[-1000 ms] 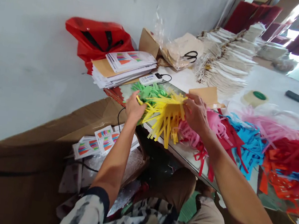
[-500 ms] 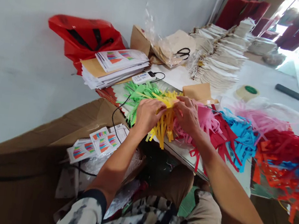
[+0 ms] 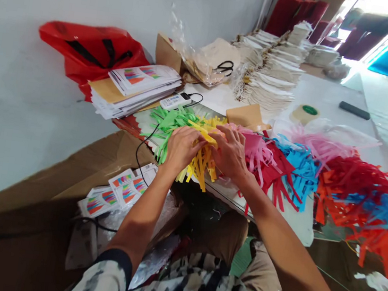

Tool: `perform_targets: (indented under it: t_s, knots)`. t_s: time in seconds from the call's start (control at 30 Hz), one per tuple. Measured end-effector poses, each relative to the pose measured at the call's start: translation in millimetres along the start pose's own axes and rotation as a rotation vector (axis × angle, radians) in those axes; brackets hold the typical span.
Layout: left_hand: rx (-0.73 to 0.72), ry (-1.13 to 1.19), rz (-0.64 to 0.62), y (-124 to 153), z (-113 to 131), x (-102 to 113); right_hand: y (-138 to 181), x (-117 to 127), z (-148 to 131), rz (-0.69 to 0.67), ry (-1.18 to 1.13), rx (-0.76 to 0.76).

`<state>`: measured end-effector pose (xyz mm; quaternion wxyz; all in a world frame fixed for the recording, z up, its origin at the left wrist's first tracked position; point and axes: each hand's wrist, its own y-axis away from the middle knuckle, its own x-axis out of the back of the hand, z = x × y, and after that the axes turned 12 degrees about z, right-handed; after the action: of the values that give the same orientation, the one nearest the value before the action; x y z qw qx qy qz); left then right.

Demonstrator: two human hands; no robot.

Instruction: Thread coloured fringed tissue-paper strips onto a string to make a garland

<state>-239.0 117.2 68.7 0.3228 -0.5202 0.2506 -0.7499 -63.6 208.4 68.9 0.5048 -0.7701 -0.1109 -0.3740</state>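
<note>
A yellow paper tassel (image 3: 198, 167) with cut strips hangs over the table's near edge between my two hands. My left hand (image 3: 183, 148) pinches its top band from the left, thumb and fingers closed. My right hand (image 3: 230, 152) grips the same band from the right, its fingers curled and their tips partly hidden. Beside my left hand lie green tassel strips (image 3: 174, 119). To the right of my right hand are a pink tassel (image 3: 261, 152), a dark red one (image 3: 280, 169) and a blue one (image 3: 303, 172).
Red and orange fringes (image 3: 337, 198) spread at the right. Behind stand stacked white bundles (image 3: 271, 84), a tape roll (image 3: 305, 113), scissors (image 3: 225, 67) and a brown card (image 3: 244, 115). Printed sheets (image 3: 137, 88) and a red bag (image 3: 92, 51) are at left. A black cable (image 3: 140, 145) crosses the edge.
The whole view has shifted, so most things sit further left. Both hands stay at the yellow tassel's top, and my right hand's fingers have moved slightly along the band.
</note>
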Motion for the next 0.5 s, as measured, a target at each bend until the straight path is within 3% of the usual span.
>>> perform_targets:
  t_s: [0.37, 0.5]
  knots:
    - [0.026, 0.194, -0.094, 7, -12, -5, -4, 0, 5, -0.068, 0.003, 0.001]
    - [0.117, 0.223, -0.069, 5, -12, -7, 2, -3, 4, -0.051, -0.012, 0.000]
